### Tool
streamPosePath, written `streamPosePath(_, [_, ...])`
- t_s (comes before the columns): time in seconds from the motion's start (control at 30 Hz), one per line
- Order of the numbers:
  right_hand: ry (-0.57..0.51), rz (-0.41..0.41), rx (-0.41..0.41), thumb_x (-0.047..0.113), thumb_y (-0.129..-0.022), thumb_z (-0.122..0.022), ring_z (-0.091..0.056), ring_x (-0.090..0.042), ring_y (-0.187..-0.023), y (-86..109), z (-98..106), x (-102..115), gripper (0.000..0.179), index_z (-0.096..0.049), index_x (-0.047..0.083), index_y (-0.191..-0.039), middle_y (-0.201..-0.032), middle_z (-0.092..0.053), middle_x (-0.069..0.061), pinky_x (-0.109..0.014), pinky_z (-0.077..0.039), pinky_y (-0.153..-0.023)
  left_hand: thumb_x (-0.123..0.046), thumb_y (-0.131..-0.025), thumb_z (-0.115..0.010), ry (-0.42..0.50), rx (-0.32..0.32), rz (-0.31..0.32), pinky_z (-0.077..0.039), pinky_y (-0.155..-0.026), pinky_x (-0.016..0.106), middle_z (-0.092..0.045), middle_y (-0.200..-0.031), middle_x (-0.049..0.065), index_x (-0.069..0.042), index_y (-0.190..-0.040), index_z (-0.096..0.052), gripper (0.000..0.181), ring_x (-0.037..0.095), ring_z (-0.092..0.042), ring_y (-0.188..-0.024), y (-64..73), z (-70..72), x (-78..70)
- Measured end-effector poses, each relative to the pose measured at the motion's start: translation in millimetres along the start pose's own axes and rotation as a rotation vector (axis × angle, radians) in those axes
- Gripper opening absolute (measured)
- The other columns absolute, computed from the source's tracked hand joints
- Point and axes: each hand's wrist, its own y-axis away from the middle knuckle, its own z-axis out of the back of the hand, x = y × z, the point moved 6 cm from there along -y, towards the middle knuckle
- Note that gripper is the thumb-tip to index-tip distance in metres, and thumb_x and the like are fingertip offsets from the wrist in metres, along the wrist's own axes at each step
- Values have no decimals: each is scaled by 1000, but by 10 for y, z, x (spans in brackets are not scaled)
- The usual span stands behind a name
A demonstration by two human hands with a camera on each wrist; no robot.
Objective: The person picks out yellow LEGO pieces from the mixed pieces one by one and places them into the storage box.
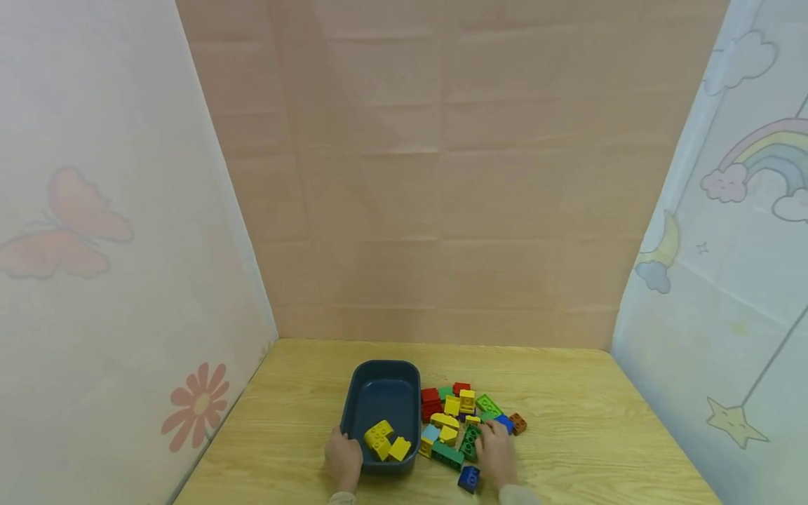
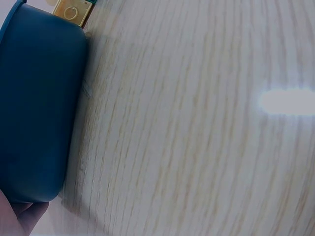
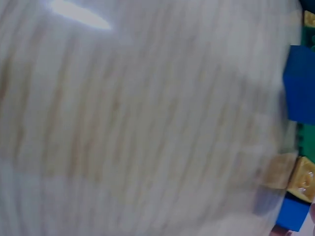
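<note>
A dark blue plastic bin (image 1: 385,470) stands on the table with several yellow toy bricks (image 1: 379,438) in its near end. At its near left corner my left hand (image 1: 344,457) grips the bin; the left wrist view shows fingertips (image 2: 34,216) against its lower edge. My right hand (image 1: 496,452) is at the right side of a brick pile, its fingers beside a dark green brick (image 1: 470,442). Whether those fingers hold a brick is hidden. Near them the right wrist view shows a yellow brick (image 3: 302,181) and a blue brick (image 3: 293,214) at its edge.
Red bricks (image 1: 431,403), a long green brick (image 1: 448,454) and other coloured bricks lie close against the bin's right side. A dark blue brick (image 1: 469,479) sits nearer the front, and an orange-brown brick (image 1: 517,423) at the pile's right. Fabric walls border the wooden table (image 1: 587,435).
</note>
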Motion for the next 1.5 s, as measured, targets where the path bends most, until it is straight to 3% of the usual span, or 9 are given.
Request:
streamPosePath(0.27, [27,37,57,0,-68,-68,-54,-33,-86,86,-56,-24,19,-65,-4,-86,-88,-58,-17,-44,-46,-74,7,-76,-50,-7,-2,-14,-48,-63,50,-61,-97,25,11,-109,-54,34,40,-59,-83,10,-7,12])
streamPosePath(0.57, [19,-23,200,-1,-71,-64,-53,-31,-88,109,-148,-90,30,-59,-6,-100,-93,-57,-16,-43,-45,-76,7,-76,-51,-7,-12,-14,-48,-63,50,-61,-97,26,13,-110,-53,34,41,-59,-84,3,-7,10])
streamPosePath(0.77, [2,-83,257,-5,-73,-64,-54,-29,-82,109,-171,-117,22,-57,-5,-94,-85,-57,-13,-41,-46,-72,8,-76,-50,13,-8,-18,-48,-64,49,-61,-97,27,13,-110,-53,34,41,-59,-84,-1,-9,2])
streamPosePath(0.93, [0,-136,218,-4,-75,-64,-55,-30,-82,115,-132,-149,18,-59,-5,-92,-83,-58,-13,-41,-48,-71,9,-76,-50,14,-3,-9,-49,-64,49,-61,-97,26,13,-110,-52,35,40,-59,-85,-3,-6,6])
streamPosePath(1.23, [-105,-82,-75,-2,-74,-65,-55,-32,-85,52,5,-56,20,-61,-7,-93,-87,-60,-17,-44,-47,-72,9,-75,-50,11,1,-16,-48,-66,49,-60,-97,27,15,-111,-52,36,40,-59,-86,-17,-10,18])
streamPosePath(1.5, [-211,-27,-138,-5,-72,-67,-55,-34,-89,-73,28,208,23,-62,-6,-94,-92,-60,-18,-45,-47,-73,9,-75,-50,19,-3,-12,-48,-65,49,-60,-98,28,14,-109,-53,34,41,-59,-86,-10,-13,26])
